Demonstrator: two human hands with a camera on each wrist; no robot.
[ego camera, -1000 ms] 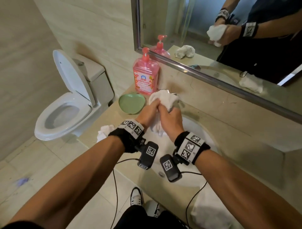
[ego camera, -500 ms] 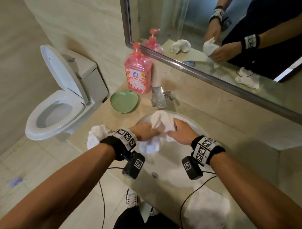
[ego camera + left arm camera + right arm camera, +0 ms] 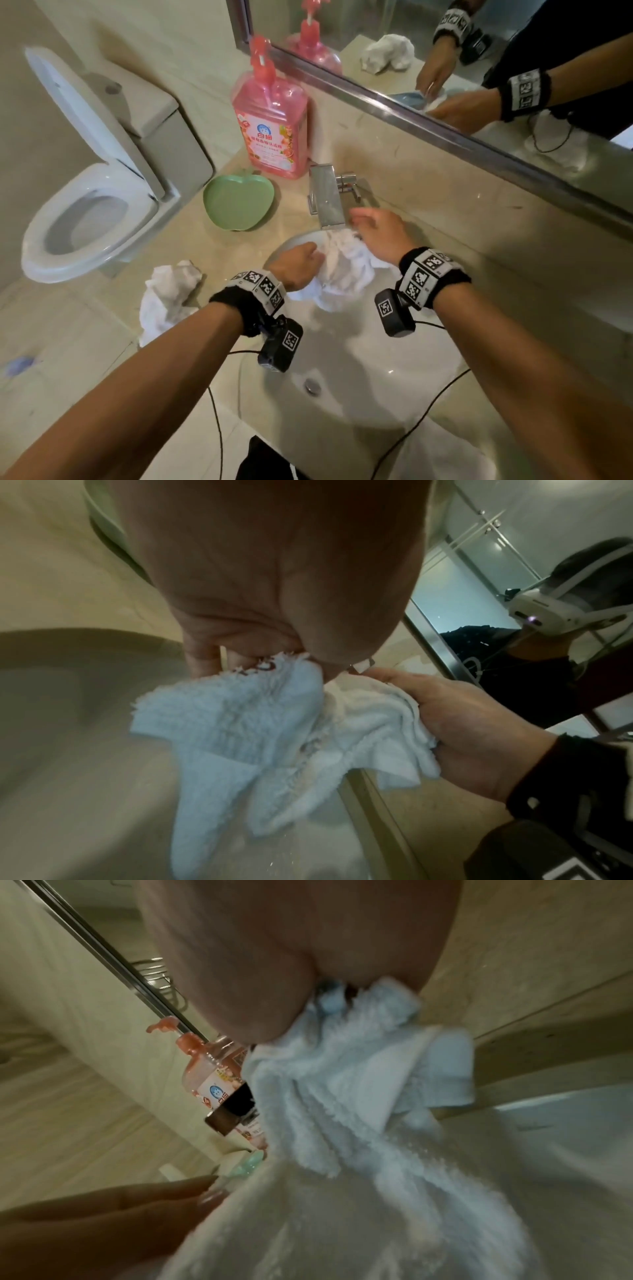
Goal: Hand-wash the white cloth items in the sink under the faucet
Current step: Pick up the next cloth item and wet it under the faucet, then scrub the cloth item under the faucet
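A white terry cloth [image 3: 342, 270] hangs bunched over the white sink basin [image 3: 376, 377], right under the metal faucet [image 3: 327, 195]. My left hand [image 3: 296, 263] grips its left side, fingers curled into the fabric [image 3: 240, 718]. My right hand [image 3: 380, 236] holds the right side beside the spout; the right wrist view shows the cloth [image 3: 342, 1096] pinched at the base of my fingers. A thin stream of water seems to fall from the spout onto the cloth. A second crumpled white cloth [image 3: 168, 298] lies on the counter left of the basin.
A pink pump bottle of soap [image 3: 270, 126] and a green apple-shaped dish [image 3: 238, 202] stand behind the basin on the left. A mirror [image 3: 479, 68] runs along the back wall. An open toilet [image 3: 89, 205] is to the far left. Another white cloth [image 3: 442, 459] lies at the counter's near edge.
Both hands have lowered the cloth from chest height into the basin and moved it under the faucet spout. The right hand has shifted up beside the spout.
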